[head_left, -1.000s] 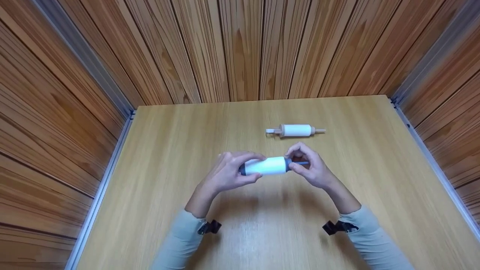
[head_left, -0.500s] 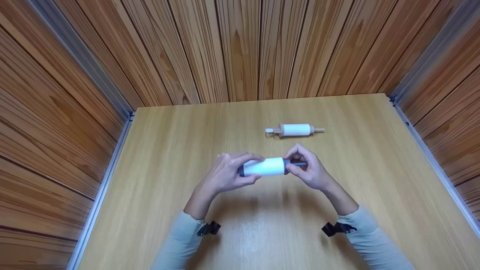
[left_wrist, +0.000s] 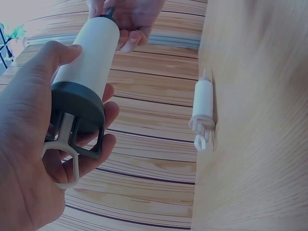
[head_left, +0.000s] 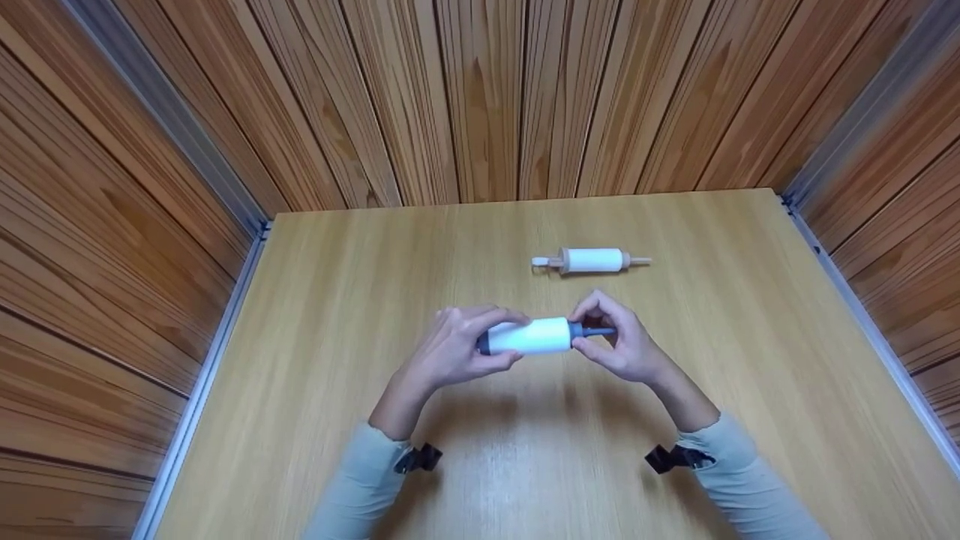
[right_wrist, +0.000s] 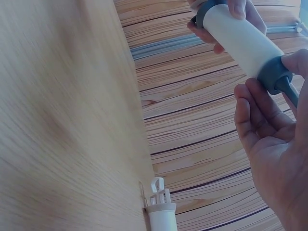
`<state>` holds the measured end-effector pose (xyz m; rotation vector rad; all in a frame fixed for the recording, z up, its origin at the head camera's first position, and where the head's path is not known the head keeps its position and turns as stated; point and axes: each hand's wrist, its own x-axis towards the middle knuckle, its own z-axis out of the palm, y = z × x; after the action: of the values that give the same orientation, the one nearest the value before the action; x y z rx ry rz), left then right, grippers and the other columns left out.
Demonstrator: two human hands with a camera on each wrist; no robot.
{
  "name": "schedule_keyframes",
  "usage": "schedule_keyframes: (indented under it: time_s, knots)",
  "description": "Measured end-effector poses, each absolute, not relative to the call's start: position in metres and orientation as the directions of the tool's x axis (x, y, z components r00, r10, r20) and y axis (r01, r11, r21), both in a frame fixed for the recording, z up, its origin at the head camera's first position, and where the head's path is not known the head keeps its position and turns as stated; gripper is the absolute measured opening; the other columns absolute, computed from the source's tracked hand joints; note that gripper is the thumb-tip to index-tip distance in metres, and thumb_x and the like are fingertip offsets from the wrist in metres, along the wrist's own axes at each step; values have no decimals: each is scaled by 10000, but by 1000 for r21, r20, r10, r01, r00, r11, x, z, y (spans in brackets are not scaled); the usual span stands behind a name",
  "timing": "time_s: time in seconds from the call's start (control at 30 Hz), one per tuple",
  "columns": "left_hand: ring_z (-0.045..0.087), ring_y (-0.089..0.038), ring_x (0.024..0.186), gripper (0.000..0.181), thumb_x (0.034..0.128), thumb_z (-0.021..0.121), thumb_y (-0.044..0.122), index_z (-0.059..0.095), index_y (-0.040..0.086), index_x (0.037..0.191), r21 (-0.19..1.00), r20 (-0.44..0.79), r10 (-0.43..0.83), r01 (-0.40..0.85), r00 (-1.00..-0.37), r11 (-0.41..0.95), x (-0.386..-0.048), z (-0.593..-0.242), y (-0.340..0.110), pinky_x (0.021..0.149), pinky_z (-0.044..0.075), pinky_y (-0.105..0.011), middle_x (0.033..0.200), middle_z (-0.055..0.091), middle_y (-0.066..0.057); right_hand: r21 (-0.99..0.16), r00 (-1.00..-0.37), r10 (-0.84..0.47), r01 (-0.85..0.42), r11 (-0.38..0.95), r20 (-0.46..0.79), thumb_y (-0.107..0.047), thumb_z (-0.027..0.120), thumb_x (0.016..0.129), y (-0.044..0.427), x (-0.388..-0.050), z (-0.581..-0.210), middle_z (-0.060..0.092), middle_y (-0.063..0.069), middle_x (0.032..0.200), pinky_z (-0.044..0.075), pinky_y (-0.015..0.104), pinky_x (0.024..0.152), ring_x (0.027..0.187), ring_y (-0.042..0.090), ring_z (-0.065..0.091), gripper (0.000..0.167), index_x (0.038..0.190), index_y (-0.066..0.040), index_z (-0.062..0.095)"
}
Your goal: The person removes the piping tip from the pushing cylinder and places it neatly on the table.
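The left hand [head_left: 459,343] curls round a white cylindrical tube with blue-grey ends [head_left: 544,335]; the right hand [head_left: 630,345] pinches its nozzle-end cap [head_left: 576,331]. Both hold it above the wood-grain tabletop [head_left: 360,277], where a white tube with beige ends [head_left: 592,260] lies nearer the far edge.

no readable text, labels, brands, numbers or signs anywhere.

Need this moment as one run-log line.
left hand: holds dark syringe | right hand: pinches its nozzle-end cap | pale syringe: on table
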<state>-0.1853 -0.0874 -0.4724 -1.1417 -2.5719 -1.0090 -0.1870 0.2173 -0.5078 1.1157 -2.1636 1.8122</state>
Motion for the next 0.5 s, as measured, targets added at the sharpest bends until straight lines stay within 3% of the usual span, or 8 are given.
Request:
schedule_keyframes:
  time_s: [0.27,0.5]
  knots:
    - [791,-231,823,375,981,856,330,800,159,1311,515,411,606,722,-681,462,-184,-472,-86,705,540,-215,1236,869,-104,-814,-738,-446,-580,34,507,176,657,896,219,-186,-508,694,-144,1146,616,198,887,982,29,709,308,1191,129,578]
    - [789,-231,816,380,977,856,328,796,159,1312,492,425,610,737,-668,464,-184,-470,-85,700,538,-212,1221,870,-106,-823,-724,-450,-566,-44,522,236,611,915,218,-188,-507,725,-151,1085,633,178,749,877,-7,740,262,1159,166,548]
